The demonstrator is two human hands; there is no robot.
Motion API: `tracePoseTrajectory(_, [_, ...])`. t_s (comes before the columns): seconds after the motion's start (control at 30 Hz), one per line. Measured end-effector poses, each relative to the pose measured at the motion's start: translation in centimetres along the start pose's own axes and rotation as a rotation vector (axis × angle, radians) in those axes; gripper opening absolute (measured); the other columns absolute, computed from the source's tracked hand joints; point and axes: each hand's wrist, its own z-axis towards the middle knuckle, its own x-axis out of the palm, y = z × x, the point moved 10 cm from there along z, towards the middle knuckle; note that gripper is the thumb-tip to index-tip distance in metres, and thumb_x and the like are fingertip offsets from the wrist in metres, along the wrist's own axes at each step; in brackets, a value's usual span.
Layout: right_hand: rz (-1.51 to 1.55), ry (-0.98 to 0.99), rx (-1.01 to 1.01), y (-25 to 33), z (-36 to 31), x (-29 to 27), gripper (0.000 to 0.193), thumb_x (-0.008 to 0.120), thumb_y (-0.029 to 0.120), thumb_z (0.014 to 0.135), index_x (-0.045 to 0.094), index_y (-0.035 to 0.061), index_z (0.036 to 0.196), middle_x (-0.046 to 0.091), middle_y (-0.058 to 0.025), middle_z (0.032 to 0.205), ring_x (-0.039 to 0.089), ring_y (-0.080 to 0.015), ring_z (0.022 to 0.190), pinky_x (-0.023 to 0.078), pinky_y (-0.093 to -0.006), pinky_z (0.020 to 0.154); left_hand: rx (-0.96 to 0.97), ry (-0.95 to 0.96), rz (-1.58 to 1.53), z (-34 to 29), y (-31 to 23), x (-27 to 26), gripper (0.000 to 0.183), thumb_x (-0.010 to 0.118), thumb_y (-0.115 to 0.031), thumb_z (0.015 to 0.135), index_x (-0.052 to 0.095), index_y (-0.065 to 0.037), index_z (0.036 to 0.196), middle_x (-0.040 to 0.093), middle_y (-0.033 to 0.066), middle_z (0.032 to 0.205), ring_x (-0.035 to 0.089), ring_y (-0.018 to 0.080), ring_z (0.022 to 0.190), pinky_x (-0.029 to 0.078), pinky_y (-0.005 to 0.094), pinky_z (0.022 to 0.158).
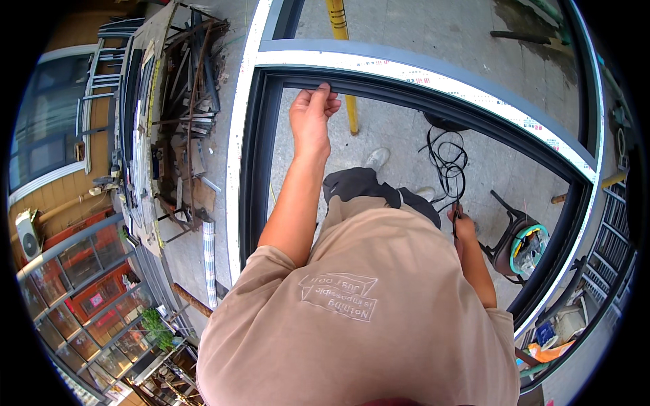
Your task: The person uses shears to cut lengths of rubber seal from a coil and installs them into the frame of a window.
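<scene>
A large window frame [406, 73], dark inside with white printed film on its faces, surrounds me. My left hand [313, 115] is closed at the inner edge of its upper bar near the left corner. Its thumb presses on the black edge, the other fingers curled; anything pinched there is too small to make out. Low on my right side, my right hand [464, 227] is closed around a thin black rubber strip [452, 162]. That strip lies in loose loops beyond the hand. My body hides part of the frame.
A yellow pole [337, 20] passes beneath the frame's upper bar. To the right stands a black stool-like stand with a teal-rimmed bucket [529, 250]. Scrap metal [193, 101] heaps at the left, near a wrapped roll [210, 264]. Slatted metal racks [609, 237] stand far right.
</scene>
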Motion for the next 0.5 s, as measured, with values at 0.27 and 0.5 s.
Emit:
tracePoseTrajectory(0.27, [-0.194, -0.172, -0.089, -3.6, 1.3, -0.5, 0.065, 0.082, 0.044, 0.091, 0.061, 0.0101, 0.143, 0.071, -0.0251, 0.127, 0.068, -0.0436, 0.121, 0.054, -0.0452, 0.098, -0.016, -0.059, -0.131, 2.2, 0.6, -3.2, 0.035, 0.059, -0.042, 0.110, 0.066, -0.008, 0.103, 0.070, 0.0082, 0.092, 0.066, 0.0197, 0.085, 0.054, 0.0359, 0.082])
tracePoseTrajectory(0.5, [-0.155, -0.176, 0.108, -3.8, -1.4, -0.2, 0.082, 0.073, 0.071, 0.084, 0.078, -0.0091, 0.101, 0.074, -0.0356, 0.107, 0.072, -0.0503, 0.108, 0.056, -0.0536, 0.096, -0.098, 0.233, 0.020, -1.9, 8.0, 3.4, 0.046, 0.044, -0.040, 0.115, 0.067, -0.001, 0.124, 0.068, 0.0053, 0.098, 0.061, 0.0175, 0.089, 0.051, 0.0347, 0.088])
